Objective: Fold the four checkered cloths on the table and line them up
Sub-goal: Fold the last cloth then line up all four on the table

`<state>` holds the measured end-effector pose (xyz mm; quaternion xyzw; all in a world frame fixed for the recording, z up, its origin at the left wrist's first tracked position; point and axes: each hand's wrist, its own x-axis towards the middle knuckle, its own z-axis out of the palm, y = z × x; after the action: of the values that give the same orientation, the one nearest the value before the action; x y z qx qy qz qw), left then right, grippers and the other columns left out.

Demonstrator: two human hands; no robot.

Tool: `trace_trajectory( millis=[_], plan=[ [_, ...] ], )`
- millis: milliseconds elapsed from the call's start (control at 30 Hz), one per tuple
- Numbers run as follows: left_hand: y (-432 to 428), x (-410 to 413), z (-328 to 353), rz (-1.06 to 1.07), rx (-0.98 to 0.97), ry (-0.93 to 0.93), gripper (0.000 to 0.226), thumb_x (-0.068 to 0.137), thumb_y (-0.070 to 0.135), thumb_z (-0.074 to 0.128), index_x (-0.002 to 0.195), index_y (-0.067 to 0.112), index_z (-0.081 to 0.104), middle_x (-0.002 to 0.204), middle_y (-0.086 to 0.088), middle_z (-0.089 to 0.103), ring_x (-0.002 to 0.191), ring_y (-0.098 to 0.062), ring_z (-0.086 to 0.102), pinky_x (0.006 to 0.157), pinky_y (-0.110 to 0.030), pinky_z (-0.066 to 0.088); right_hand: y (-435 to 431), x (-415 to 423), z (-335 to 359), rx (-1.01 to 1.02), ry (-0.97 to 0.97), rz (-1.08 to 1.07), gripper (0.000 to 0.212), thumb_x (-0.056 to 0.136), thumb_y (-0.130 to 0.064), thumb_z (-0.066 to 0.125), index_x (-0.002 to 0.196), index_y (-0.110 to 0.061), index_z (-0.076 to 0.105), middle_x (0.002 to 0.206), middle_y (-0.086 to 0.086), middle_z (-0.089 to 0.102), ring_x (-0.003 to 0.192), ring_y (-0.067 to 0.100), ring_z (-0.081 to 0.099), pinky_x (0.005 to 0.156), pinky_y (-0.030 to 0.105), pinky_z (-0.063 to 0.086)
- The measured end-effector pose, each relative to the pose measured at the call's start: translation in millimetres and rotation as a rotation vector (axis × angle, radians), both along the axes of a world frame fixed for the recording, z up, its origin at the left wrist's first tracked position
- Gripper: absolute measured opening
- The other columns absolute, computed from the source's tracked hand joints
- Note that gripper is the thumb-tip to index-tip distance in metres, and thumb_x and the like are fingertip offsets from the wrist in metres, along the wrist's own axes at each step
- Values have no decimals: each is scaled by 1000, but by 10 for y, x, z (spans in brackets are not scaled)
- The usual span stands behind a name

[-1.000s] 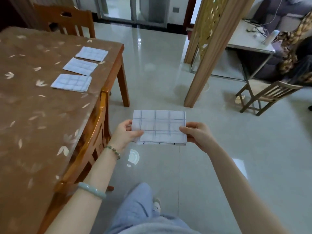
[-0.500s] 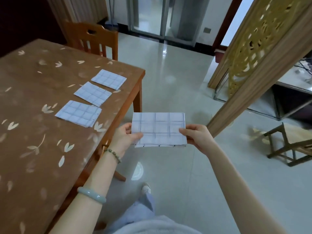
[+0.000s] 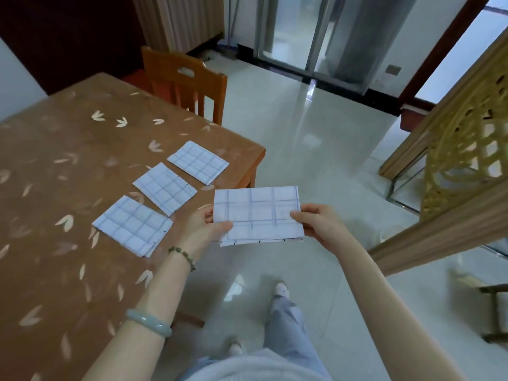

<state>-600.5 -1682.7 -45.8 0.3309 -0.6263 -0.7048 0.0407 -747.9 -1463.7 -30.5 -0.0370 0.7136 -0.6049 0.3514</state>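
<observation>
Three folded white cloths with blue checks lie in a diagonal row on the brown table [image 3: 55, 166]: the near cloth [image 3: 132, 226], the middle cloth [image 3: 165, 188] and the far cloth [image 3: 198, 162]. A fourth folded checkered cloth [image 3: 258, 214] is held flat in the air just off the table's right edge. My left hand [image 3: 204, 228] pinches its left side. My right hand [image 3: 316, 224] pinches its right side.
A wooden chair [image 3: 187, 81] stands at the table's far end. A carved wooden partition [image 3: 453, 171] rises to the right. Shiny tiled floor [image 3: 316, 149] lies below the held cloth, with my legs and feet [image 3: 280, 291] on it. A stool [image 3: 494, 312] shows at the right edge.
The view has swung left toward the table, and the held cloth now hangs close to the table's right edge beside the row. Both hands keep the same grip on it.
</observation>
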Motion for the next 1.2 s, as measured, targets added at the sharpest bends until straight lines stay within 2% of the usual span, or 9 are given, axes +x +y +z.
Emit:
trace_trajectory(
  millis=[233,533,733,833,900,1000,1067,1133,1200],
  plan=[
    [-229,-746,-167,177,73,27,42,76,1,73,116,11,63,110,-7,71,101,-24,68,83,-39,56,-571,-1174,-136,24,2,214,6,84,-5,66,90,-4,68,82,10,72,75,21,70,65,29,56],
    [-324,-1567,-249,480,266,58,45,75,-3,73,117,5,61,114,-12,69,102,-26,68,91,-43,53,-1358,-2573,-70,84,72,574,7,84,-7,67,85,0,67,81,11,65,76,24,66,69,31,55],
    [-508,-1584,-251,630,389,141,44,78,14,73,120,5,62,120,-11,67,114,-28,62,100,-46,45,-1931,-2887,-74,107,42,851,3,83,-9,68,83,-7,70,76,4,70,73,20,66,64,26,53],
    [-614,-1555,-282,631,406,102,54,69,20,80,117,3,63,120,-14,66,114,-31,61,101,-50,45,-2231,-2945,-113,155,34,946,15,75,-18,76,86,-8,73,84,11,71,79,24,67,75,37,55],
    [-682,-1574,-317,604,375,41,45,74,16,78,114,3,64,116,-14,68,111,-30,63,98,-48,48,-2430,-2944,-126,181,36,995,25,69,-25,78,87,-9,74,86,13,71,79,26,66,74,40,53],
    [-796,-1657,-342,638,273,-46,17,85,7,67,102,5,67,105,-11,71,96,-23,68,81,-36,57,-2686,-2903,-118,152,18,954,21,80,-19,73,93,-3,72,93,16,72,87,28,67,82,41,53],
    [-895,-1736,-419,714,267,-32,12,86,5,65,98,6,66,102,-10,71,89,-19,68,70,-30,59,-2825,-2888,-115,64,-139,859,26,89,-23,63,100,-1,69,97,14,73,92,26,68,80,37,57],
    [-1002,-1829,-502,813,304,18,12,87,4,63,98,6,65,103,-9,70,91,-20,68,73,-32,59,-2958,-2899,-130,-47,-374,747,35,95,-32,51,105,-2,65,92,9,74,87,21,71,67,33,58],
    [-1115,-1933,-553,865,318,56,12,88,4,62,99,7,65,102,-9,70,93,-23,67,78,-39,58,-3088,-2900,-150,-120,-495,633,34,95,-32,49,106,-3,63,91,8,74,86,21,71,68,37,59]
  ],
)
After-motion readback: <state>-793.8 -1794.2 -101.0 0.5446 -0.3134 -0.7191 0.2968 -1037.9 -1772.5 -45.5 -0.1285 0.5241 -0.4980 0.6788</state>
